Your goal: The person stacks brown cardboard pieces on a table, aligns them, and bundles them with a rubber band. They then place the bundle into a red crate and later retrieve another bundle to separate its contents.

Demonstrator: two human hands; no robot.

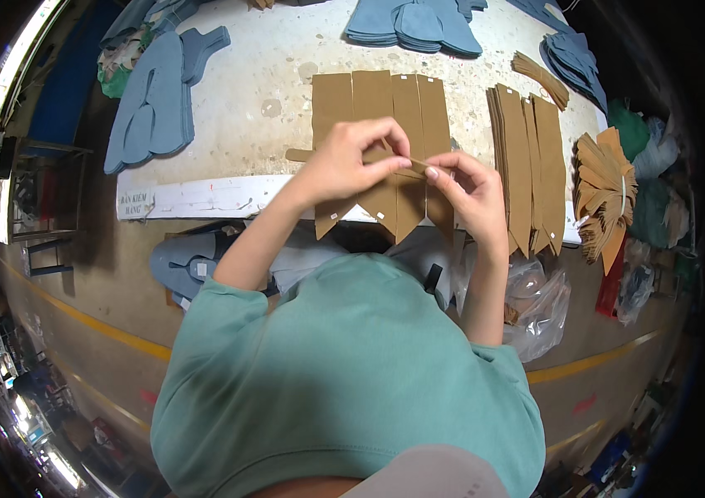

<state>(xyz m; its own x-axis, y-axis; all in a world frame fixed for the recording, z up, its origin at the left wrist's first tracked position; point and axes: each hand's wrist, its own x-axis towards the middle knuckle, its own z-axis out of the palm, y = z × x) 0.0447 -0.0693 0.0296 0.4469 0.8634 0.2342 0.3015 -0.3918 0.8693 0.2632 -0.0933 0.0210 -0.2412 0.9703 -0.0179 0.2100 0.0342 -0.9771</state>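
My left hand (346, 163) and my right hand (475, 192) are close together over several flat brown cut pieces (374, 98) at the table's near edge. The pieces lie side by side, with pointed near ends and small white tags. Both hands are closed, thumbs against fingers, pinching a narrow brown strip (419, 164) that spans the small gap between the fingertips. A narrow brown end (297, 155) sticks out to the left behind my left wrist; whether it belongs to the same strip is hidden by the hand.
The white worn table (244, 124) holds stacks of blue cut pieces (153, 108) at left and more blue stacks (414, 25) at the back. Right of my hands lie brown stacks (514, 166) and a tied brown bundle (609, 195). Clear plastic bags (539, 307) hang below the edge.
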